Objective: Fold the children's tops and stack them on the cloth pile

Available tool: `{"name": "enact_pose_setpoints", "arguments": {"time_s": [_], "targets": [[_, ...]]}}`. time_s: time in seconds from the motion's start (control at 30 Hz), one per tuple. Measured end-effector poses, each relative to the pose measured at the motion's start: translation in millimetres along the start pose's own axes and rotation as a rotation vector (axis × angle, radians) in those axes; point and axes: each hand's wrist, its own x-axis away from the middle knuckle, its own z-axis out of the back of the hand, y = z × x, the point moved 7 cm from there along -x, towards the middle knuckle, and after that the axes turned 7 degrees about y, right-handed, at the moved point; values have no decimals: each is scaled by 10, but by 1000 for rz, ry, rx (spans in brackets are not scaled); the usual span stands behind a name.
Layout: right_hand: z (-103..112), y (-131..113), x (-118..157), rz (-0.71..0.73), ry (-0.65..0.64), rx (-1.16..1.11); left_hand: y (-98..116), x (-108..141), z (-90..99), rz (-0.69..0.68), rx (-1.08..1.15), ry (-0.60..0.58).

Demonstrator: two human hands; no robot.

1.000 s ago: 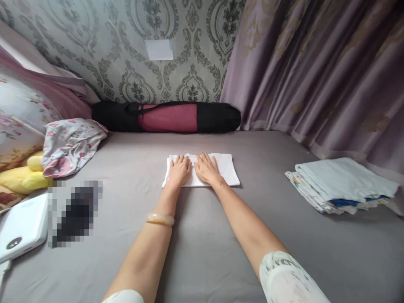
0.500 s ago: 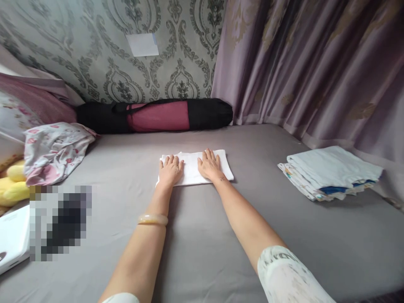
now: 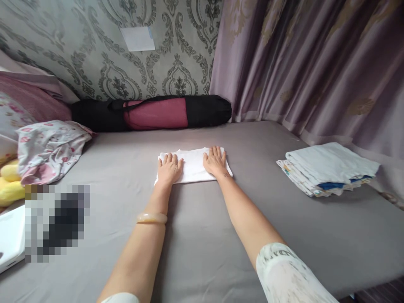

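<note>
A folded white cloth point(image 3: 193, 167) lies flat on the grey bed sheet point(image 3: 202, 227). My left hand point(image 3: 169, 168) rests palm down on the cloth's left end, fingers spread. On the right end lies my right hand point(image 3: 215, 162), also flat with its fingers apart. Both palms press on the cloth, and neither hand grips it. The parts of the cloth under my hands are hidden. A pale bangle point(image 3: 152, 218) circles my left forearm.
To the right sits a stack of folded clothes point(image 3: 331, 166). A long black and red bag point(image 3: 154, 112) lies along the wall. At left are a crumpled patterned cloth point(image 3: 53, 147), a yellow plush thing point(image 3: 12, 185) and a white object point(image 3: 11, 235); a blurred patch hides something beside it.
My right hand has slid a little to the right across the white cloth. My left hand stays at the left end. The whole view has shifted slightly.
</note>
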Motion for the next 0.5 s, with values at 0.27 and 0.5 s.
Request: {"name": "enact_pose_setpoints", "arguments": {"time_s": [0.27,0.5], "targets": [[201,78,68,93,-108,-40,150,-40,114,-68,-35,34],[179,224,342,314,-115,42,173,68,-82,-25,-213,-208]]}}
